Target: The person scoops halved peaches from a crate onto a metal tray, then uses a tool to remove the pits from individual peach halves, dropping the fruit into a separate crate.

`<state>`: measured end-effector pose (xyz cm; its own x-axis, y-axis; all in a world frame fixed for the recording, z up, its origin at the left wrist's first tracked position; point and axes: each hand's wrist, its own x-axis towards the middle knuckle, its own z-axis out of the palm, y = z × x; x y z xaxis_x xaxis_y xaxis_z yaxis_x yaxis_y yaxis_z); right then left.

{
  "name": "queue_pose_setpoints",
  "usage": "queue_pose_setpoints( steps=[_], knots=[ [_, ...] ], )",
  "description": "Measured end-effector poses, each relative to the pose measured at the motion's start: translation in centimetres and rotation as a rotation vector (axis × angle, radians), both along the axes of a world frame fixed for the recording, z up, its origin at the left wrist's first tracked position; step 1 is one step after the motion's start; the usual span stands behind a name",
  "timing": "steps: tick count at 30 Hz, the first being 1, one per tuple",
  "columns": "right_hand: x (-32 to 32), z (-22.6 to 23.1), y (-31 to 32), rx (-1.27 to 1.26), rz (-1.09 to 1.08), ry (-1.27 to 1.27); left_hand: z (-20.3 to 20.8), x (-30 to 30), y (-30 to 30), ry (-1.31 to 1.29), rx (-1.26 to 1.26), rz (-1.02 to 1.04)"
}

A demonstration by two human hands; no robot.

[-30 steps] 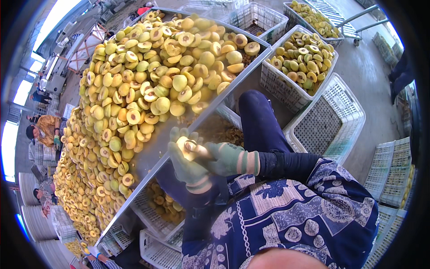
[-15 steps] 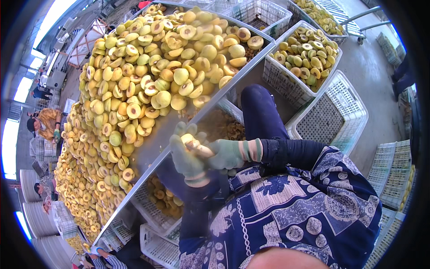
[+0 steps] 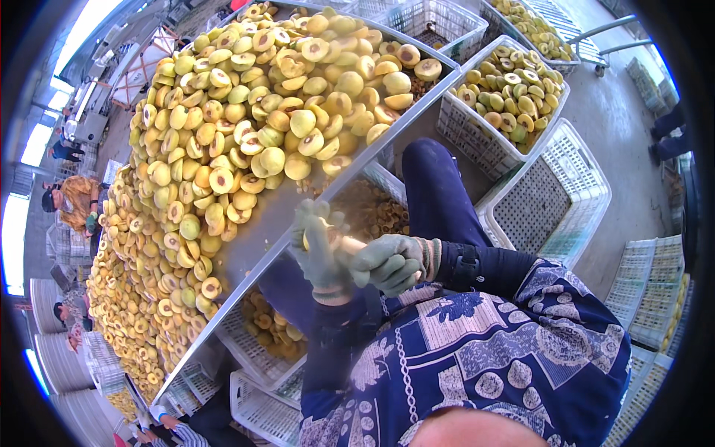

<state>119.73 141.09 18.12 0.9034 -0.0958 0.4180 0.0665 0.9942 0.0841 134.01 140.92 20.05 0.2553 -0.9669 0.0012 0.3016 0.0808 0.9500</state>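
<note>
Both my hands wear pale green gloves and meet over the front edge of the metal table [image 3: 261,267]. My left hand [image 3: 320,257] is closed around a peach half [image 3: 306,241], of which only slivers of yellow show between the fingers. My right hand [image 3: 389,264] grips a short tool with a pale handle [image 3: 351,244]. Its working end goes in at the fruit and is hidden by my left hand. A big heap of halved yellow peaches [image 3: 223,141], many with brown pit hollows facing up, covers the table beyond.
Below my hands stand a crate of pits and scraps [image 3: 369,208] and a crate of peach pieces [image 3: 272,328]. At right are a filled crate [image 3: 514,97] and a white crate [image 3: 547,194] by my knee. A co-worker [image 3: 74,201] is at far left.
My left hand has turned and closed further over the fruit, hiding most of it. My right hand has shifted slightly right, its fingers now curled more visibly around the handle.
</note>
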Motion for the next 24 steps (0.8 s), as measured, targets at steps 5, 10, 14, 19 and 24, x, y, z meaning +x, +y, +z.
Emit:
queue_pose_setpoints(
  steps=[5,10,14,19,24],
  knots=[
    [-2.0,0.9,-0.8,-0.341,-0.104,0.606,1.4,5.8,2.9,-0.163,0.017,0.217],
    [0.6,0.1,-2.1,-1.176,0.015,1.569,1.1,18.9,6.5,-1.089,0.302,0.269],
    [1.2,0.3,-3.5,-1.232,0.026,1.646,3.3,19.2,1.7,-1.075,0.457,0.247],
    [0.9,-1.4,-2.7,-1.087,-0.054,1.551,-2.7,26.0,-8.8,-1.258,0.353,0.391],
    [0.8,-0.5,-2.0,-0.825,-0.106,1.683,0.6,23.6,-12.3,-1.618,0.532,0.251]
  ],
)
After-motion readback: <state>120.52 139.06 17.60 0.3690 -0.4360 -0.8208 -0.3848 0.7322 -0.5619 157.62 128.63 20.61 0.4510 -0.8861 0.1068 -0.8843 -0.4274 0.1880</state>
